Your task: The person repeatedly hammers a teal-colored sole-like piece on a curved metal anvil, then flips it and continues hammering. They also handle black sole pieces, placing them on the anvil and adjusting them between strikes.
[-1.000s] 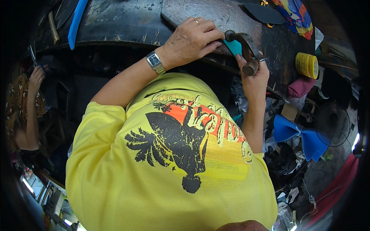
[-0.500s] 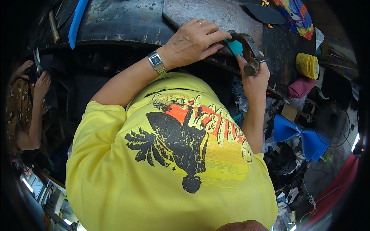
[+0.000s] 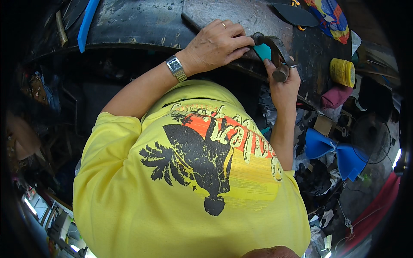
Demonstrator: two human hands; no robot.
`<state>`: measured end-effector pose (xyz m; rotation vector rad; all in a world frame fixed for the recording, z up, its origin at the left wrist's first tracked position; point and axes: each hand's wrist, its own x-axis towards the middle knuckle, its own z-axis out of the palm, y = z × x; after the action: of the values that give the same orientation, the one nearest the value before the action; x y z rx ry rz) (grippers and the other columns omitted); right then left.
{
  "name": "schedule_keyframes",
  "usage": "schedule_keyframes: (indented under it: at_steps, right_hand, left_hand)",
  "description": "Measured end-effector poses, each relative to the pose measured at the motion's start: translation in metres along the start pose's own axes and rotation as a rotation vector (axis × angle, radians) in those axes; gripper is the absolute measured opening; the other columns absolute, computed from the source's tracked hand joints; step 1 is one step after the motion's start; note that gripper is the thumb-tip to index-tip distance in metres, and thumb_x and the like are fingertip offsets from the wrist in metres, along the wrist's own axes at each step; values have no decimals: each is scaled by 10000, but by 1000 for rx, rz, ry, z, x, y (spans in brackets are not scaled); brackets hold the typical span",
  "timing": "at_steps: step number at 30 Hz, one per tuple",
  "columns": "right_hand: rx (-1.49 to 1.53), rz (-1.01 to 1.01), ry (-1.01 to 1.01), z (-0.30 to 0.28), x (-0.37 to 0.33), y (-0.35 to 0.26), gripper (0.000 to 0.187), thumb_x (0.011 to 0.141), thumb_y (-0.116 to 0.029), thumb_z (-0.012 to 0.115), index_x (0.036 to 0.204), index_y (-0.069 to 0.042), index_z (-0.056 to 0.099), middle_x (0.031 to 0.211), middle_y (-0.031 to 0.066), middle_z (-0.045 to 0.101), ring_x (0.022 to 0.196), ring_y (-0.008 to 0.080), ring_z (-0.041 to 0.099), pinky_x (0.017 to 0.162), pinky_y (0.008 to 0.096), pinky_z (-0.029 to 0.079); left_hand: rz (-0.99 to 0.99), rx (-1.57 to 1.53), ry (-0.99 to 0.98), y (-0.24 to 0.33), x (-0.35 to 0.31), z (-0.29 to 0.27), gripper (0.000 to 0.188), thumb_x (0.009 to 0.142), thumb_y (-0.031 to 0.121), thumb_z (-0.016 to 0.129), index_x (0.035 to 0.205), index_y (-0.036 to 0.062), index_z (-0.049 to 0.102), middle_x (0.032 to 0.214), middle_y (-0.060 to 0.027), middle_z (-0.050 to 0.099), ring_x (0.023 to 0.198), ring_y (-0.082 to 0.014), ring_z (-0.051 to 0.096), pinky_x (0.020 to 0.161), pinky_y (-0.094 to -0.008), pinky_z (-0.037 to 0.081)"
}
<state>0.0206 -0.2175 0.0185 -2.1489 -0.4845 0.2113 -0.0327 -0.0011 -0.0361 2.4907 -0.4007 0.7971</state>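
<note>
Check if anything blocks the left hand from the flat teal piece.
Nothing visible: the left hand is at the left edge of the teal piece. The curved, dark metal hammer in the right hand overlaps the piece's right side in view.

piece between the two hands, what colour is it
The piece is plain teal green where it shows, seen best in the head view.

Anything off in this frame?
Floor at right: loose scraps strewn near a bent blue sheet, untidy. A blue strip juts past the front edge of the table. No visible damage on the teal piece at the right hand, though partly hidden.
</note>
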Motion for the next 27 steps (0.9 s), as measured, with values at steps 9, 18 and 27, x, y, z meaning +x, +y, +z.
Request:
schedule_keyframes:
  at_steps: [9, 18, 27]
  right_hand:
    - [11, -17, -7, -1, 1, 0, 196, 928, -139, 754, 1057, -44, 641, 812, 15, 653, 755, 69, 536, 692, 257, 474]
    - [-25, 21, -10, -2, 2, 0, 208, 922, -136, 760, 1058, -43, 633, 802, 14, 641, 752, 72, 531, 689, 265, 472]
    - [9, -29, -17, -3, 2, 0, 197, 928, -128, 755, 1058, -35, 640, 830, 17, 669, 763, 57, 538, 679, 252, 468]
  left_hand:
    - [4, 5, 1, 0, -1, 1, 254, 890, 173, 736, 1141, 146, 706, 983, -43, 642, 916, -235, 618, 854, -374, 501]
    - [2, -34, -37, 3, -2, -2, 306, 856, 208, 760, 1154, 162, 707, 988, -36, 633, 930, -234, 610, 868, -390, 485]
    - [-39, 26, -89, 20, -4, 5, 470, 829, 279, 792, 1285, 232, 689, 974, -11, 559, 932, -190, 564, 894, -373, 426]
